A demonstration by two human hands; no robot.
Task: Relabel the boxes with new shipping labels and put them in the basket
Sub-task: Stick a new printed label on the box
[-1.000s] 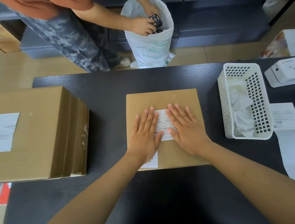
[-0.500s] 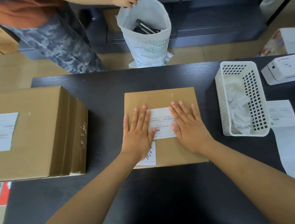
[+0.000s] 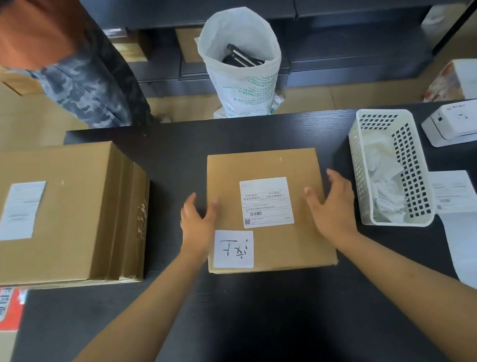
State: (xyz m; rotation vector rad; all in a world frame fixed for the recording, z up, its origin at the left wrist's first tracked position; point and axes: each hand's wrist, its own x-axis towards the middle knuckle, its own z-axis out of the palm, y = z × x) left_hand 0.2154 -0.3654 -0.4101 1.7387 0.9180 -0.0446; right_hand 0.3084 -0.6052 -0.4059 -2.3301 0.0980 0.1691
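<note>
Cardboard box (image 3: 268, 210) lying flat at the table's (image 3: 247, 315) centre, edges square to the table's edges; white shipping label (image 3: 266, 202) on top, print too small to read, and a handwritten note (image 3: 233, 249) at its near-left corner. Left hand (image 3: 198, 228) and right hand (image 3: 331, 202) flank its sides, fingers relaxed and slightly spread. White basket (image 3: 392, 168) stands near the right edge.

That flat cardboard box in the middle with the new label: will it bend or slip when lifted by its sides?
The flat cardboard box looks stiff: its edges are straight and its top lies flat, so it probably won't sag. Its plain matte cardboard should give the left hand and right hand fair friction. Being low and wide, it seems unlikely to tip; weight can't be judged.
</note>
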